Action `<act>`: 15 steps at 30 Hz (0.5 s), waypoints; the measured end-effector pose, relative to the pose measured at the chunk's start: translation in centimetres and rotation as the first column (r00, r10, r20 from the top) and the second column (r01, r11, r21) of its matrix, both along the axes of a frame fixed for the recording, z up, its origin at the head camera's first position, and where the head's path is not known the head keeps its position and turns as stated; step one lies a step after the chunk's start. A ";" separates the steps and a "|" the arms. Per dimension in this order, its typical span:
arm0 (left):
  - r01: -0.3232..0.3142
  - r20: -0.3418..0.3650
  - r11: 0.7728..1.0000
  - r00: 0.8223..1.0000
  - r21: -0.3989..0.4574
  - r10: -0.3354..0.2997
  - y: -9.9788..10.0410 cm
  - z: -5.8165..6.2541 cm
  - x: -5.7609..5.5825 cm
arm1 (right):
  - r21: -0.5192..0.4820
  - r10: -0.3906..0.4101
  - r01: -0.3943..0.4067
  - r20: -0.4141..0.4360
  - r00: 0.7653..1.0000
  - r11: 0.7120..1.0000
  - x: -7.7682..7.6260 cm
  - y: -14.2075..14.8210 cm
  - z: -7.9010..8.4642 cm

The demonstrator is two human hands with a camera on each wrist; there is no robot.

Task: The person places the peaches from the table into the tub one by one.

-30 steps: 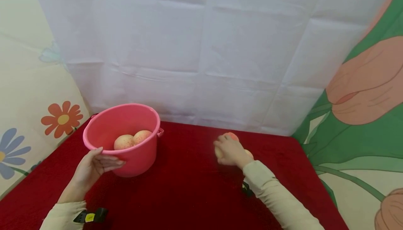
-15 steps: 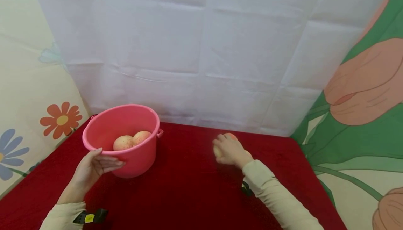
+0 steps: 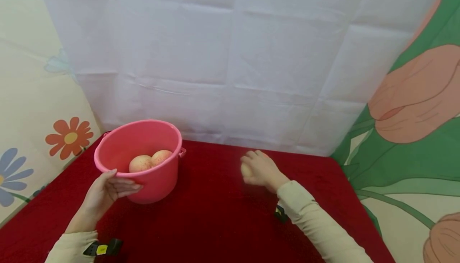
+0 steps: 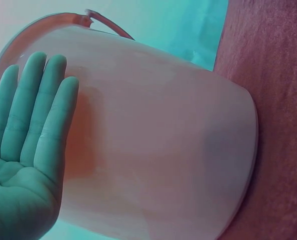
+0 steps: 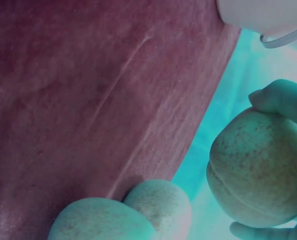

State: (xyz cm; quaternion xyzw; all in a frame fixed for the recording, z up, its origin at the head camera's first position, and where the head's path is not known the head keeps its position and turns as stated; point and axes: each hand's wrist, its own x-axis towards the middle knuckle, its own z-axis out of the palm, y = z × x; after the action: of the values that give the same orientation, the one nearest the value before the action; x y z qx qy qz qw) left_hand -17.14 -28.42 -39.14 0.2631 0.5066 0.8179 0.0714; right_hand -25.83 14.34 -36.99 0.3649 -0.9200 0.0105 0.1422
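Note:
A pink bucket (image 3: 154, 183) stands on the left of the table with two peaches (image 3: 141, 163) visible inside. My left hand (image 3: 104, 193) rests against the bucket's near side, its thumb at the rim. In the left wrist view its fingers (image 4: 51, 115) lie straight in front of the bucket wall. Over on the right, my right hand (image 3: 261, 170) grips a peach (image 5: 258, 170) between thumb and fingers. Two more peaches, one nearer (image 5: 101, 220) and one behind it (image 5: 161, 207), show at the bottom of the right wrist view; the hand hides them in the head view.
Dark red cloth (image 3: 201, 223) covers the table. A white sheet (image 3: 230, 63) hangs right behind its back edge, with flower-printed cloths (image 3: 406, 143) at both sides. The bucket's handle (image 4: 111, 24) lies beyond its far side in the left wrist view.
My right hand has lifted and shifted slightly left with its peach. The peaches that showed around it earlier are now hidden behind it in the head view. My left hand and the bucket stay put.

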 end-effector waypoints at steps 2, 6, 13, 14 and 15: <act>0.003 -0.005 1.000 1.000 0.004 -0.003 0.0 0.0 0.0 | -0.006 0.001 -0.001 -0.001 1.000 1.000 0.1 -0.1 0.1; -0.005 -0.005 1.000 1.000 -0.002 0.005 0.0 0.0 0.0 | -0.015 -0.001 0.001 0.003 1.000 1.000 0.3 -0.3 0.3; -0.022 0.003 0.999 1.000 -0.025 0.022 0.1 0.1 0.1 | -0.017 -0.015 0.015 0.017 1.000 1.000 0.4 -0.5 0.7; -0.023 0.002 0.999 1.000 -0.026 0.024 0.1 0.1 0.1 | -0.019 -0.015 0.015 0.019 1.000 1.000 0.4 -0.5 0.8; -0.024 0.002 0.999 1.000 -0.025 0.024 0.1 0.1 0.1 | -0.023 -0.015 0.016 0.022 1.000 1.000 0.5 -0.6 0.9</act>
State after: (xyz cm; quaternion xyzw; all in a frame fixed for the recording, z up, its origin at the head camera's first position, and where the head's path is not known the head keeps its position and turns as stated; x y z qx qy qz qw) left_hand -17.04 -28.35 -39.05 0.2553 0.5199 0.8125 0.0656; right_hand -25.36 13.76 -36.14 0.3560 -0.9242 0.0242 0.1363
